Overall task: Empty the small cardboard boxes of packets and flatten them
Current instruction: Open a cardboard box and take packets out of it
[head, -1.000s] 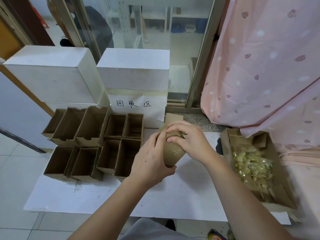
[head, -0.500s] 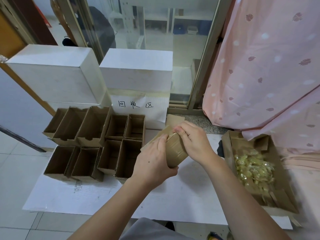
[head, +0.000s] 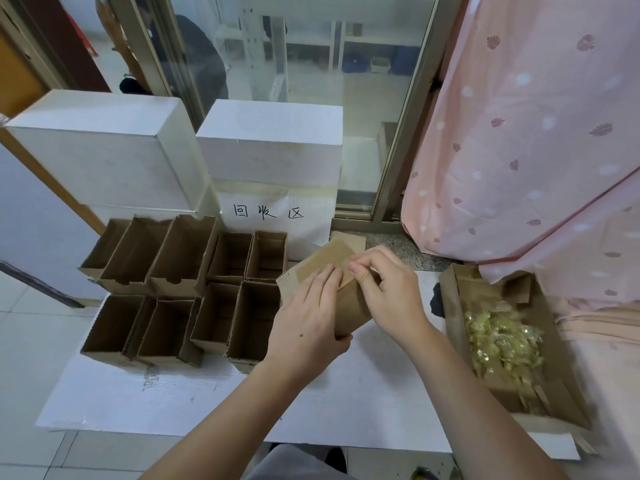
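**Over the tabletop: one box in both hands**

Above the white tabletop [head: 346,403], beside the open empty boxes [head: 194,289], you hold a small cardboard box [head: 325,271]. Your left hand [head: 308,320] wraps its side; your right hand [head: 391,292] pinches its flap. Packets [head: 502,341] fill the tray at right.

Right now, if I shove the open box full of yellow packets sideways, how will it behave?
The packet box would probably slide flat, since it is low and wide. Its loose flaps look floppy. The packets lie heaped and glossy, so they will likely shift.
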Demonstrator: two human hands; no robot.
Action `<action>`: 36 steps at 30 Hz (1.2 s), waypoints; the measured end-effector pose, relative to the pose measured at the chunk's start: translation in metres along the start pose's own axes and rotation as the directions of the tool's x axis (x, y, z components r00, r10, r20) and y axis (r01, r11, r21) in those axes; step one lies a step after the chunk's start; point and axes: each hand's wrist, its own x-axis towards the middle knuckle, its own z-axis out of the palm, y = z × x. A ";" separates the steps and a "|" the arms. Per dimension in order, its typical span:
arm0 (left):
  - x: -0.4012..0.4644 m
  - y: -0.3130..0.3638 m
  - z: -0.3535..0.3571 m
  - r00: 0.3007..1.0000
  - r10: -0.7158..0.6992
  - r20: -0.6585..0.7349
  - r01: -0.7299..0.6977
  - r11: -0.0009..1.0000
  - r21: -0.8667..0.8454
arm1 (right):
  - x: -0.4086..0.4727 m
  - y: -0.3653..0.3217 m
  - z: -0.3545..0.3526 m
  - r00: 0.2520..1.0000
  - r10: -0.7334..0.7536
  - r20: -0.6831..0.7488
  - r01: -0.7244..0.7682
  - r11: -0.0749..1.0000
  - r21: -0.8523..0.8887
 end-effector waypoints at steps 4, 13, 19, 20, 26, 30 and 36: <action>-0.004 -0.004 0.003 1.000 0.010 0.004 -0.010 1.000 0.000 | -0.008 -0.004 0.004 0.995 0.087 -0.054 -0.087 0.996 0.010; -0.007 -0.011 0.007 1.000 -0.015 -0.026 0.015 1.000 0.015 | -0.005 -0.005 -0.003 0.977 0.114 0.178 -0.137 0.983 0.122; -0.003 -0.008 0.007 0.997 0.015 -0.077 -0.015 1.000 0.000 | -0.003 -0.010 0.002 0.994 0.095 0.050 -0.099 0.992 0.077; -0.004 -0.008 0.007 0.996 0.013 -0.087 -0.013 1.000 -0.002 | -0.003 -0.012 0.002 0.992 0.123 0.036 -0.126 0.988 0.088; -0.008 -0.004 0.005 0.995 -0.064 -0.079 0.061 0.997 -0.040 | -0.001 -0.020 0.000 0.978 0.210 0.023 -0.210 0.963 0.166; -0.008 -0.005 0.012 0.993 -0.091 -0.069 0.087 0.995 -0.056 | 0.000 -0.025 0.011 0.968 0.249 -0.027 -0.241 0.957 0.162; 0.004 0.007 0.002 0.966 -0.225 -0.125 0.188 0.949 -0.252 | -0.006 -0.041 0.026 0.972 0.234 0.036 -0.236 0.968 0.081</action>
